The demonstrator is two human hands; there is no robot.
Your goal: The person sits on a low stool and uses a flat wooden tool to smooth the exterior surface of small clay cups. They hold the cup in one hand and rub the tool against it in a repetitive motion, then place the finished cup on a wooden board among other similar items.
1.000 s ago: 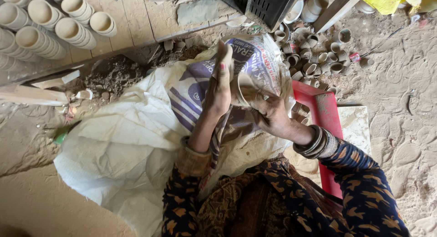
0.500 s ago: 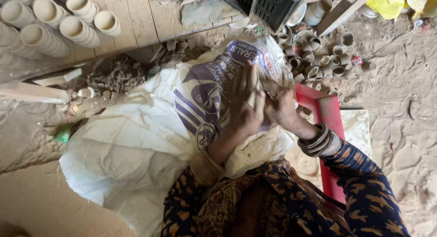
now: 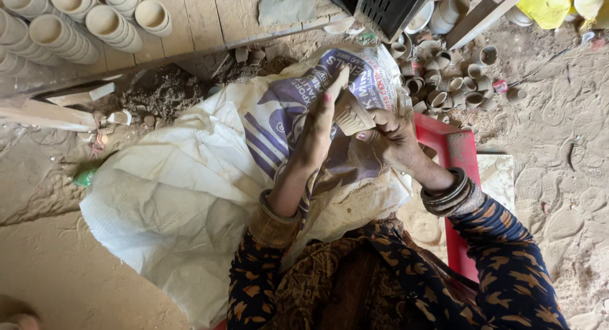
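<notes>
A small clay cup (image 3: 353,114) sits tilted between both hands above a white woven sack (image 3: 190,197) with purple print that covers my lap. My left hand (image 3: 320,130) lies flat along the cup's left side, fingers stretched out. My right hand (image 3: 393,136) grips the cup from the right with curled fingers. Several bangles (image 3: 447,194) ring my right wrist, and one sits on the left.
Rows of stacked clay cups (image 3: 76,19) lie on wooden planks at the top left. Several loose small cups (image 3: 453,83) litter the sandy ground at the top right, below a black crate (image 3: 387,6). A red stool edge (image 3: 460,152) shows under my right arm. A clay lump pile (image 3: 162,92) sits left.
The hands have shifted slightly on the cup; my left hand has slid up along it, and the view has moved a little.
</notes>
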